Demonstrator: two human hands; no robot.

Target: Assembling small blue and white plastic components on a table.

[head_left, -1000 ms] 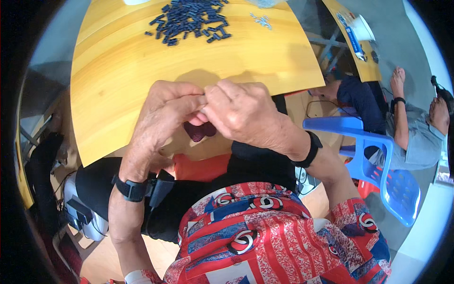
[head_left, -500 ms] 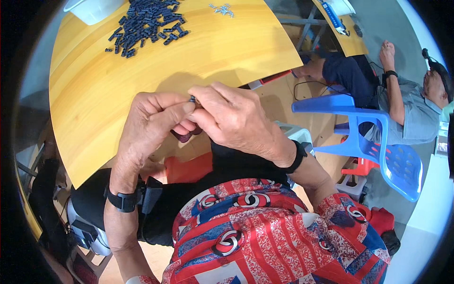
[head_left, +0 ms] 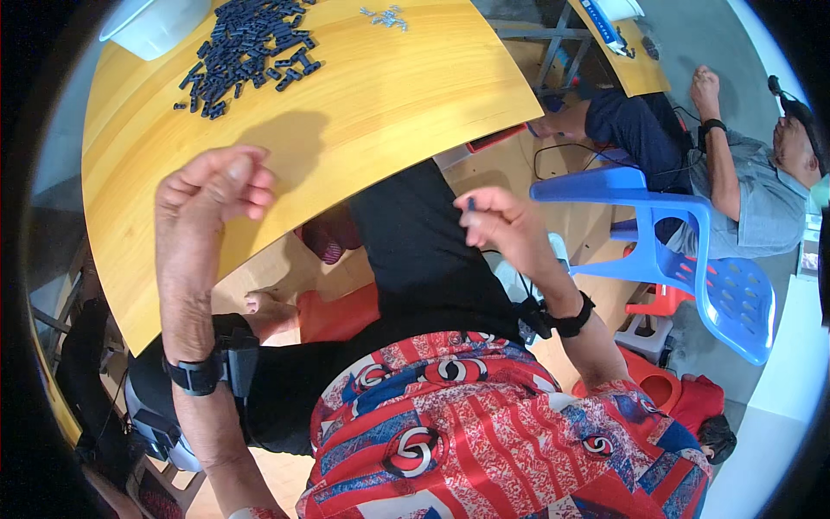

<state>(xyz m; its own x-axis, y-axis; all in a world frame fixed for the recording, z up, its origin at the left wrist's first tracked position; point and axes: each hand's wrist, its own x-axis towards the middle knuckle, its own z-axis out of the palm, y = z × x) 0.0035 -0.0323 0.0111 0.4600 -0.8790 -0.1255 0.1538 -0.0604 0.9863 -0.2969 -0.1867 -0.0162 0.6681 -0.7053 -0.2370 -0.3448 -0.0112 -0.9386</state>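
My right hand (head_left: 512, 232) is off the table's front edge, to the right above my dark trousers. Between its thumb and forefinger it pinches a small black part (head_left: 471, 205), mostly covered by the fingers. My left hand (head_left: 212, 186) hovers over the near left of the wooden table (head_left: 389, 112), thumb pressed to curled fingers. Whatever it may hold is hidden. Beyond it lies a heap of small black plastic parts (head_left: 251, 52). A little scatter of small silvery metal pieces (head_left: 386, 17) lies farther right on the tabletop.
A white tub (head_left: 156, 30) stands at the table's far left. To the right are a blue plastic chair (head_left: 683, 233) and a seated person (head_left: 735, 182) by another table (head_left: 640, 73). A red stool (head_left: 341, 313) is below the table's near edge.
My hands were together at the table's edge and have parted. The left moved left over the tabletop; the right moved right and nearer to me with the black part.
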